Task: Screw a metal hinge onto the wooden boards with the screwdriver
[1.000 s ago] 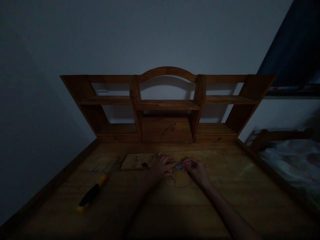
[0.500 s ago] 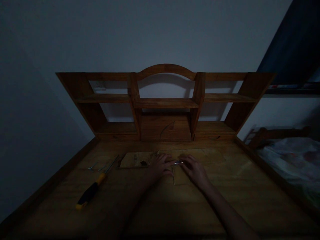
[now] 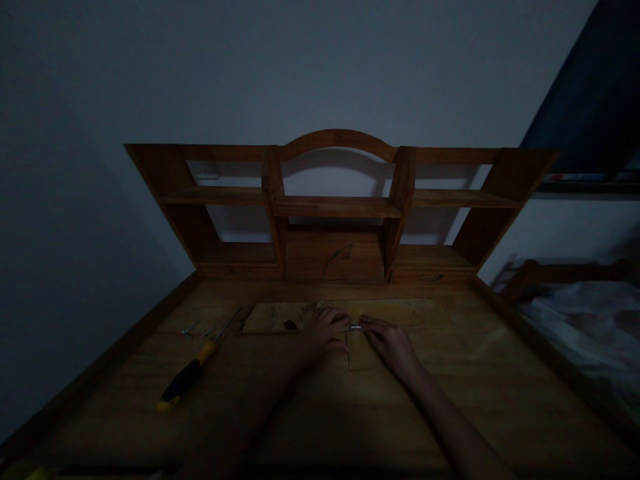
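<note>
Small shiny metal piece (image 3: 355, 327) sits between both hands' fingertips, far side of desk (image 3: 400, 427). Right hand (image 3: 393, 343): bunched fingertips at its right end; can't tell if pinching. Left hand (image 3: 323, 332): loosely spread, thumb parted, fingertips just beside left end.

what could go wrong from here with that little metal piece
The metal piece is small and sits between the left hand and right hand, so it might slip or shift. Dim light could make fine alignment hard. The screwdriver lies on the desk left of both hands, so it might get knocked.
</note>
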`<state>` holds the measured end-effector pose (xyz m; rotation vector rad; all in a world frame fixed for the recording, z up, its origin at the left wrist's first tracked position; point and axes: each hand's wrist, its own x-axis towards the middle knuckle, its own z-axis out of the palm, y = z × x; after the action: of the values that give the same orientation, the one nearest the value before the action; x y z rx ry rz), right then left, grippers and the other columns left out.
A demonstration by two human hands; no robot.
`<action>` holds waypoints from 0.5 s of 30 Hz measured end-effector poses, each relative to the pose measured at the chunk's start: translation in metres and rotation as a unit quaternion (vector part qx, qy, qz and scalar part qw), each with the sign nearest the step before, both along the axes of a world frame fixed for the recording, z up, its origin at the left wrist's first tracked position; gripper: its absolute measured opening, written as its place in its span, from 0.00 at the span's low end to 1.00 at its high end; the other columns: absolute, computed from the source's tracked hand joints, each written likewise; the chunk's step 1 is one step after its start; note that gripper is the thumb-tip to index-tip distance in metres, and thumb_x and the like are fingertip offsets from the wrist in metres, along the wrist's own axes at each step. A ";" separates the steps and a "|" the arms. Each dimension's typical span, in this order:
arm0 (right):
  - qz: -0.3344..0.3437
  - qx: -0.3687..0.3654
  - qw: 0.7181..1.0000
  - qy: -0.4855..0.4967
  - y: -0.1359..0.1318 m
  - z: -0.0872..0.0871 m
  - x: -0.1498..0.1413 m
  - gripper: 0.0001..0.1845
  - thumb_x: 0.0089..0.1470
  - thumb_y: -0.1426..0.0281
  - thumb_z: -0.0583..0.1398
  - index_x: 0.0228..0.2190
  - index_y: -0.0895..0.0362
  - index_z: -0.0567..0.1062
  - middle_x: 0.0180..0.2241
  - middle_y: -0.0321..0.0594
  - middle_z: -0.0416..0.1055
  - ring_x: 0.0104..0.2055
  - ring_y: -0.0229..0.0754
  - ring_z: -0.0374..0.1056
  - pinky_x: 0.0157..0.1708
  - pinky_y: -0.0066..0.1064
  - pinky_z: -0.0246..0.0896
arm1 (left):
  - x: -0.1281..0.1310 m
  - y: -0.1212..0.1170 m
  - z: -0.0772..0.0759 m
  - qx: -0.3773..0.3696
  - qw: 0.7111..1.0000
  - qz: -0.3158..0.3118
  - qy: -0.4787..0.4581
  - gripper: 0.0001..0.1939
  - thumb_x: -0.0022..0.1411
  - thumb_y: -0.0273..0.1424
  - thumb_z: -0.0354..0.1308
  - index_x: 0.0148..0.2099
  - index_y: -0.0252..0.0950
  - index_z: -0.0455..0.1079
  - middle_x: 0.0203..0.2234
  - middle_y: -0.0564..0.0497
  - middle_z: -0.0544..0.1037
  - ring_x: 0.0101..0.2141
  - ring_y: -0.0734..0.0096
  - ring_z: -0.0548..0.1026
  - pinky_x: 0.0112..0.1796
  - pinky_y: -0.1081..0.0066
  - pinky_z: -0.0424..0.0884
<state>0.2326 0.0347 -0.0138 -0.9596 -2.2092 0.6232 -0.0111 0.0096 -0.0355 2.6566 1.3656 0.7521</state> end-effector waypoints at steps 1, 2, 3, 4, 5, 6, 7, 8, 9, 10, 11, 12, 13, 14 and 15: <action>-0.002 0.002 1.000 -0.004 0.000 0.000 0.000 0.18 0.60 0.72 0.55 0.47 0.46 0.78 0.53 0.35 0.73 0.53 0.46 0.71 0.54 0.41 0.65 | 0.000 0.000 0.000 0.001 1.000 -0.001 0.001 0.40 0.56 0.53 0.60 0.66 0.45 0.58 0.56 0.43 0.67 0.56 0.55 0.65 0.55 0.54 0.63; -0.004 0.005 1.000 -0.006 -0.001 0.000 0.000 0.19 0.60 0.72 0.55 0.47 0.45 0.78 0.52 0.35 0.73 0.53 0.46 0.71 0.54 0.40 0.65 | 0.000 0.000 0.000 0.002 1.000 -0.001 0.001 0.40 0.55 0.53 0.60 0.66 0.44 0.59 0.56 0.43 0.67 0.56 0.55 0.65 0.55 0.54 0.63; -0.005 0.008 1.000 -0.007 -0.001 0.000 0.000 0.19 0.59 0.72 0.55 0.47 0.45 0.78 0.52 0.35 0.73 0.52 0.46 0.71 0.53 0.40 0.65 | 0.000 0.000 0.000 0.004 1.000 0.000 0.001 0.40 0.55 0.53 0.60 0.65 0.43 0.59 0.56 0.42 0.67 0.56 0.55 0.65 0.55 0.54 0.64; -0.006 0.012 1.000 -0.007 -0.001 0.000 -0.001 0.19 0.59 0.73 0.55 0.47 0.45 0.78 0.52 0.35 0.73 0.52 0.47 0.72 0.53 0.40 0.65 | -0.001 0.000 0.000 0.006 1.000 0.002 0.000 0.39 0.55 0.53 0.61 0.65 0.43 0.60 0.55 0.43 0.68 0.56 0.55 0.65 0.55 0.54 0.64; -0.007 0.016 1.000 -0.005 -0.002 0.000 -0.001 0.19 0.59 0.73 0.55 0.47 0.45 0.78 0.52 0.35 0.73 0.52 0.47 0.72 0.53 0.40 0.65 | -0.001 0.000 0.000 0.007 1.000 0.003 0.000 0.39 0.55 0.53 0.61 0.65 0.43 0.60 0.55 0.43 0.68 0.56 0.55 0.65 0.55 0.54 0.64; -0.007 0.019 1.000 -0.005 -0.002 -0.001 -0.001 0.19 0.59 0.73 0.55 0.47 0.45 0.78 0.52 0.34 0.73 0.52 0.47 0.72 0.53 0.40 0.65 | -0.001 0.000 0.000 0.008 1.000 0.004 0.000 0.39 0.55 0.53 0.61 0.65 0.44 0.60 0.55 0.43 0.67 0.56 0.55 0.65 0.55 0.54 0.64; -0.007 0.022 1.000 -0.005 -0.002 -0.001 -0.001 0.19 0.59 0.73 0.55 0.47 0.45 0.78 0.52 0.34 0.73 0.52 0.47 0.72 0.53 0.40 0.65 | -0.001 0.000 -0.001 0.009 1.000 0.005 0.000 0.39 0.55 0.53 0.61 0.65 0.45 0.60 0.56 0.44 0.67 0.56 0.55 0.65 0.55 0.53 0.64; -0.008 0.023 1.000 -0.007 -0.002 -0.002 -0.001 0.20 0.59 0.74 0.55 0.48 0.45 0.78 0.53 0.34 0.73 0.52 0.47 0.72 0.53 0.40 0.66 | -0.001 -0.001 -0.001 0.009 1.000 0.006 0.002 0.38 0.56 0.52 0.61 0.65 0.46 0.60 0.56 0.44 0.67 0.57 0.55 0.65 0.55 0.53 0.63; -0.009 0.026 1.000 -0.010 -0.002 -0.002 -0.001 0.20 0.58 0.74 0.55 0.48 0.44 0.78 0.53 0.34 0.73 0.52 0.47 0.72 0.53 0.40 0.66 | -0.002 -0.001 -0.002 0.009 1.000 0.005 0.005 0.37 0.57 0.52 0.60 0.65 0.47 0.60 0.56 0.44 0.66 0.57 0.55 0.64 0.55 0.53 0.63; -0.010 0.028 0.999 -0.012 -0.002 -0.003 -0.001 0.20 0.58 0.74 0.56 0.48 0.44 0.78 0.53 0.34 0.73 0.52 0.46 0.72 0.53 0.40 0.66 | -0.002 0.000 -0.002 0.009 1.000 0.003 0.006 0.36 0.57 0.52 0.60 0.65 0.47 0.60 0.56 0.45 0.66 0.57 0.55 0.64 0.55 0.54 0.64; -0.011 0.030 0.999 -0.015 -0.002 -0.003 -0.001 0.21 0.58 0.74 0.56 0.48 0.44 0.77 0.53 0.35 0.73 0.52 0.46 0.72 0.53 0.40 0.66 | -0.002 0.000 -0.003 0.010 1.000 0.000 0.006 0.35 0.58 0.51 0.60 0.65 0.48 0.60 0.56 0.45 0.66 0.57 0.55 0.64 0.55 0.54 0.64; -0.012 0.032 0.999 -0.019 -0.002 -0.002 -0.001 0.21 0.58 0.75 0.55 0.49 0.45 0.77 0.53 0.35 0.73 0.52 0.46 0.72 0.53 0.40 0.66 | -0.002 0.000 -0.003 0.012 1.000 -0.002 0.005 0.35 0.58 0.51 0.60 0.64 0.48 0.61 0.56 0.44 0.66 0.57 0.55 0.64 0.55 0.54 0.64; -0.012 0.034 0.999 -0.023 -0.003 -0.002 -0.001 0.21 0.59 0.74 0.55 0.49 0.45 0.77 0.53 0.35 0.73 0.52 0.46 0.71 0.53 0.39 0.66 | -0.001 0.000 -0.003 0.014 1.000 -0.004 0.003 0.35 0.58 0.51 0.60 0.64 0.48 0.61 0.56 0.44 0.66 0.57 0.55 0.64 0.55 0.53 0.65; -0.012 0.037 0.999 -0.027 -0.003 -0.002 -0.001 0.21 0.59 0.74 0.55 0.49 0.45 0.77 0.53 0.35 0.73 0.52 0.45 0.71 0.53 0.38 0.66 | -0.001 0.000 -0.003 0.015 1.000 -0.004 0.001 0.35 0.58 0.50 0.60 0.64 0.48 0.62 0.56 0.44 0.65 0.57 0.55 0.64 0.55 0.53 0.65; -0.011 0.040 0.999 -0.029 -0.003 -0.001 -0.001 0.21 0.59 0.74 0.56 0.49 0.45 0.77 0.53 0.36 0.73 0.52 0.45 0.71 0.53 0.38 0.66 | -0.001 0.000 -0.003 0.016 1.000 -0.004 0.000 0.35 0.58 0.50 0.60 0.64 0.48 0.61 0.57 0.44 0.65 0.57 0.55 0.64 0.55 0.53 0.65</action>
<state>0.2318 0.0318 -0.0151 -0.9721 -2.2540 0.4989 -0.0122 0.0092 -0.0385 2.6846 1.3548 0.7783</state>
